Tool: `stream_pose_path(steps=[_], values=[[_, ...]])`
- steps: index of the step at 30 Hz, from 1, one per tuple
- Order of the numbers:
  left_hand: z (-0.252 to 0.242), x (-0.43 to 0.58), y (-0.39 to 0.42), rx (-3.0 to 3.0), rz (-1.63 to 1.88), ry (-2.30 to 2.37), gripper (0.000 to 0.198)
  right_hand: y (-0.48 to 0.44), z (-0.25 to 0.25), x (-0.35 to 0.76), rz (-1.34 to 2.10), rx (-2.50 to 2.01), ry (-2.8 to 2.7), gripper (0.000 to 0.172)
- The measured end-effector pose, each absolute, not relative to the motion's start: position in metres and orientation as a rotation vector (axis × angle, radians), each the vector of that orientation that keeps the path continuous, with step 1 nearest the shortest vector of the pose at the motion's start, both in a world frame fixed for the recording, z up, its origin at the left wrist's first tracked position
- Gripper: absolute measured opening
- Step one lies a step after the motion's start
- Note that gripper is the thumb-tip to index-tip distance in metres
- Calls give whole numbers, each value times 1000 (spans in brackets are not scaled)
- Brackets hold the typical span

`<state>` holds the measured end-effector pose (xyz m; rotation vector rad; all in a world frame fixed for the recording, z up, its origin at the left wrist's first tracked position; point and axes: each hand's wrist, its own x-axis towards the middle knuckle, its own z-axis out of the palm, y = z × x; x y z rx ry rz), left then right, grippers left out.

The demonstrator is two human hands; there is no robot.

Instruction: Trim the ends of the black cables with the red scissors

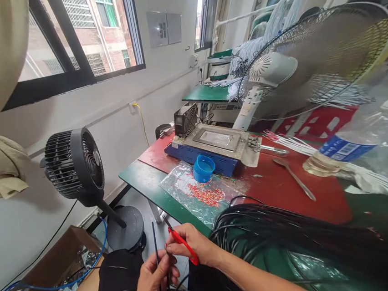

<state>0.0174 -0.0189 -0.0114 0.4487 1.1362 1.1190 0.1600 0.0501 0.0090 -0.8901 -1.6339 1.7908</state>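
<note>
Left hand grip pinches upright black wire | right hand grip clasps red-handled scissors, wrist bent inward

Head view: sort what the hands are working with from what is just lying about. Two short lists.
In use:
left hand pinching thin black wires
right hand holding red-handled cutters
black wire bundle beside them

Lying about:
blue cap
bag of red bits
spoon
plastic bottle
black floor fan
white fan

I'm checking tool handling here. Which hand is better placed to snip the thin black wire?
Probably the right hand: it grips the red-handled scissors beside the thin black wire, which the left hand holds upright.
</note>
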Motion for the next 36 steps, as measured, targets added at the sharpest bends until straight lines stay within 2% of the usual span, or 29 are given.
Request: stream_pose_path(steps=[5, 11, 17, 28, 36], values=[[0, 10, -5, 327, 1182, 1211, 21, 51, 8, 156, 1531, -1028, -1742, 37], [5, -11, -2, 264, 1305, 1271, 23, 45, 5, 153, 1525, -1085, -2119, 43], [-1, -16, -4, 372, 1285, 1314, 22, 42, 11, 148, 1443, -1182, -2371, 48], [-3, -16, 0, 679, 1131, 1501, 32, 43, 2, 148, 1268, -1199, -2420, 48], [1, -16, 2, 760, 1072, 1574, 33, 41, -5, 148, 1265, -1203, -2361, 48]])
